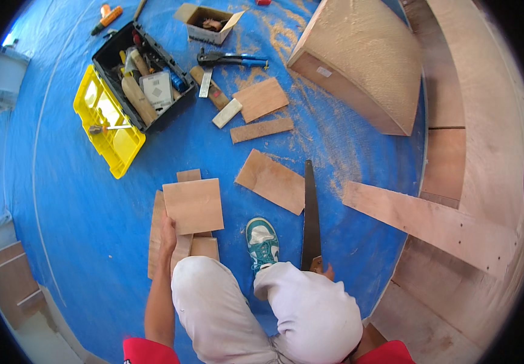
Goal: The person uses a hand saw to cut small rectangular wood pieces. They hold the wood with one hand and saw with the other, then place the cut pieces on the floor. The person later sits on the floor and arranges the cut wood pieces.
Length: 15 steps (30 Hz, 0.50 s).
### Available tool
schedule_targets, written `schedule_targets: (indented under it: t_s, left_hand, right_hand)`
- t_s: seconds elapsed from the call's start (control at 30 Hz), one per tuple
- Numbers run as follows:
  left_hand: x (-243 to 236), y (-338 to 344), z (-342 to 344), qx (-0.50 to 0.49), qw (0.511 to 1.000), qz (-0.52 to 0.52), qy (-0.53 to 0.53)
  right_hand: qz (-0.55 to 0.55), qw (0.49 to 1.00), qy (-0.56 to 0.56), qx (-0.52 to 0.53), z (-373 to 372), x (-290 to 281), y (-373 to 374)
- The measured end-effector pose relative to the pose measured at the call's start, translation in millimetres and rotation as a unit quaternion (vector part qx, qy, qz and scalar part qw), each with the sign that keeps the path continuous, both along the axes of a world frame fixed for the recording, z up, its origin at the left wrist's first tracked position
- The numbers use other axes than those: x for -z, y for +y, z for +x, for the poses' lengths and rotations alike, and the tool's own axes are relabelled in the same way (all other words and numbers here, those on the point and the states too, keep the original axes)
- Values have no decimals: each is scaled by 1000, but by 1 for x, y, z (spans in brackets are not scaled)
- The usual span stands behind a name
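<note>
My left hand (169, 234) grips a square plywood piece (195, 203) by its near left edge. Under and around that piece lie more wood offcuts (155, 239), partly covered by it. Beyond my right knee, my right hand (327, 272) is closed at the wooden handle of a handsaw (312, 218); the knee hides most of that hand. The saw's dark blade points away from me, its tip toward the far side. Touching the blade's left side in this view is a rectangular plywood board (272, 182).
An open black toolbox (171, 97) with a yellow lid (107, 130) stands far left. Near it are a rivet gun (231, 59), wood blocks (261, 100) and a small carton (208, 30). A large wooden box (359, 67) and a jutting plank (426, 221) occupy the right. Sawdust dusts the blue sheet (98, 242).
</note>
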State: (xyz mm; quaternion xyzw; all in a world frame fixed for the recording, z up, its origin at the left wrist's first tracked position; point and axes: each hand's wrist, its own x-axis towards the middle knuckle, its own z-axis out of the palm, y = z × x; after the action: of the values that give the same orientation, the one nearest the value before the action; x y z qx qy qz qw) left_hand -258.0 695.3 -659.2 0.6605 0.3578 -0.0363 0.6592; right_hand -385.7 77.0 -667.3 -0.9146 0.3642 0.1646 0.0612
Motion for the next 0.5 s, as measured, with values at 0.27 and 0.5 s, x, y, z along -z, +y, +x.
schedule_targets:
  t_s: [0.27, 0.5]
  left_hand:
    - [-33, -6, -6, 31, 988, 146, 32]
    - [-31, -15, -52, -65, 987, 119, 89]
  right_hand:
    - [210, 865, -107, -443, 240, -100, 185]
    - [86, 842, 12, -533, 354, -66, 258]
